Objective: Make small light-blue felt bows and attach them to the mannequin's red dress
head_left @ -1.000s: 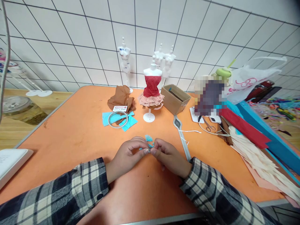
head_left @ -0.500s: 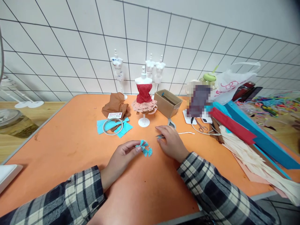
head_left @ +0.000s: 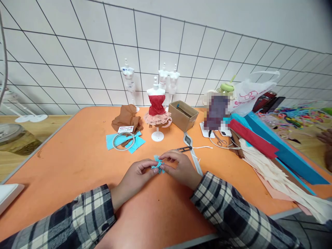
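Low over the orange table, my left hand [head_left: 138, 174] pinches a small blue crepe-paper bow [head_left: 157, 165] between thumb and fingertips. From the other side my right hand [head_left: 180, 169] grips the same bow, its fingers covering part of the folds. Black thread snips [head_left: 184, 149] lie just beyond my right hand, close to a grey zipper-like strip [head_left: 195, 160]. Farther back stands a small white mannequin [head_left: 157, 133] wearing a red bodice [head_left: 157, 104] and a ruffled pink skirt [head_left: 157, 118].
Left of the mannequin are brown crepe paper [head_left: 127, 116], blue pieces [head_left: 137, 144] and a roll of tape [head_left: 114, 142]. A cardboard box [head_left: 190, 123] sits behind. Scissors [head_left: 220, 141], red paper [head_left: 255, 140] and cream strips [head_left: 272, 176] occupy the right. More bare mannequins [head_left: 128, 77] stand behind.
My right hand has put the thread snips down on the table and moved left to take hold of the blue bow. My left hand still pinches it. The view has shifted slightly.
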Demonstrator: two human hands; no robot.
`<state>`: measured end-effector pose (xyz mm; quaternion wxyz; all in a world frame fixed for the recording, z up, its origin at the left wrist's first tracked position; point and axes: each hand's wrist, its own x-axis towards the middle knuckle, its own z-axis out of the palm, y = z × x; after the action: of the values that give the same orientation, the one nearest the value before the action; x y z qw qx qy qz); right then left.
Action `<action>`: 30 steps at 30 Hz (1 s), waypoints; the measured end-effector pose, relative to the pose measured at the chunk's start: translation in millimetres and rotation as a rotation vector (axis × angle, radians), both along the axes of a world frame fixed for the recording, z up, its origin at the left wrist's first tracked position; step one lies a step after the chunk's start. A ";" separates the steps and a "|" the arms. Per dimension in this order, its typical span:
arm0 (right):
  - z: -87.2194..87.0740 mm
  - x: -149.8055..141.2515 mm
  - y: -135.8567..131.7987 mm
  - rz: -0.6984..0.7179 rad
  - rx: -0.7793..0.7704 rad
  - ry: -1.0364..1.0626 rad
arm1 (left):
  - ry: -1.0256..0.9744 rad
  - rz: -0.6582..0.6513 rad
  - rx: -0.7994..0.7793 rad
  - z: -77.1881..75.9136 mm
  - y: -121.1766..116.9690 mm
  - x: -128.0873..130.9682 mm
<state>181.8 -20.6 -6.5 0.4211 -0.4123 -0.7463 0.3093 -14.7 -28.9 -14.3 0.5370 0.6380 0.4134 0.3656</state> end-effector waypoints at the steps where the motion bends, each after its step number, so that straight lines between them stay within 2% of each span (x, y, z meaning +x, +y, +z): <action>1: 1.0 -0.4 -0.8 -0.003 0.007 -0.003 | 0.007 -0.002 0.002 -0.5 -0.3 0.0; 4: 1.9 -2.3 -3.0 -0.034 0.008 -0.005 | 0.008 0.017 -0.010 -1.6 -0.9 0.3; 9: -4.1 -6.8 -4.6 -0.143 -0.028 0.018 | -0.081 0.141 -0.086 -1.2 1.1 1.6; 12: -8.8 -10.9 -5.7 -0.176 -0.172 0.124 | -0.112 0.158 -0.089 2.5 1.5 2.9; 16: -9.0 -16.0 -8.4 -0.155 -0.343 0.231 | -0.058 0.082 -0.029 9.0 -0.9 5.1; 20: -3.0 -14.5 -11.0 -0.103 -0.286 0.112 | -0.071 0.120 -0.056 13.0 -3.3 4.5; 25: 0.2 -9.1 -10.3 -0.058 -0.201 0.041 | -0.050 0.045 -0.043 12.5 -5.0 1.4; 30: -4.6 -10.0 -8.8 -0.030 -0.253 0.012 | -0.076 0.027 -0.037 7.0 -4.7 2.6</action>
<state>171.8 -29.3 -11.1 0.3748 -0.4713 -0.6927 0.3970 -12.1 -33.7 -7.3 0.5591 0.6080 0.4078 0.3891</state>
